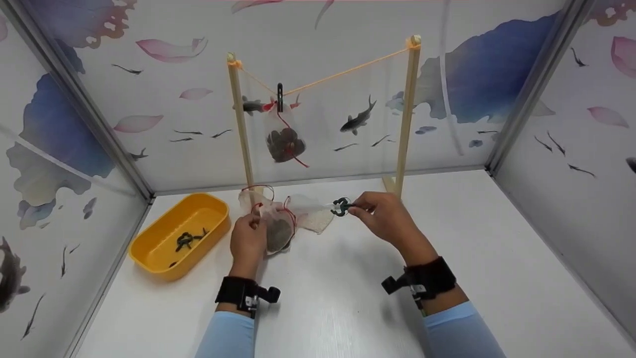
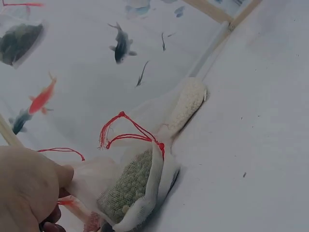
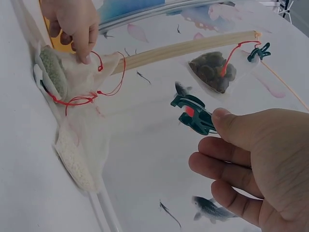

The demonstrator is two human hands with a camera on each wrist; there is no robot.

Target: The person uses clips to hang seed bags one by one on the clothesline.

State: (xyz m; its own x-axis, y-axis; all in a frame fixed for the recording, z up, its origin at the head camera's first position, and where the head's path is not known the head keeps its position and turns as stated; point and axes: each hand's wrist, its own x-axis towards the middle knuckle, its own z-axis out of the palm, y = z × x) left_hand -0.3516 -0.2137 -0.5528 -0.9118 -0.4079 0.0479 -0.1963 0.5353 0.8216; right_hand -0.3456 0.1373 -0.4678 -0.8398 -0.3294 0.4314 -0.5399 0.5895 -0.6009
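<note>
On white tabletop [image 1: 323, 308], sheer red-corded mesh bag [image 1: 279, 233] of green grains is pinched by left hand [image 1: 248, 238], fingers closed on fabric. Dark green plastic clip [image 1: 341, 206] is held above surface between thumb and forefinger of right hand [image 1: 385, 214]. Workspace is enclosed by fish-printed white walls [image 1: 308, 30]; orange cord [image 1: 348, 71] is strung between wooden posts [image 1: 407, 109].

Even, muted light leaves soft shadows on the white table [image 1: 328, 318]; wrist views look dimmer.

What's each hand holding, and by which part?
Right hand: a dark green plastic clip, by its handle end. Left hand: a sheer white green-filled bag, by its loose fabric.
</note>
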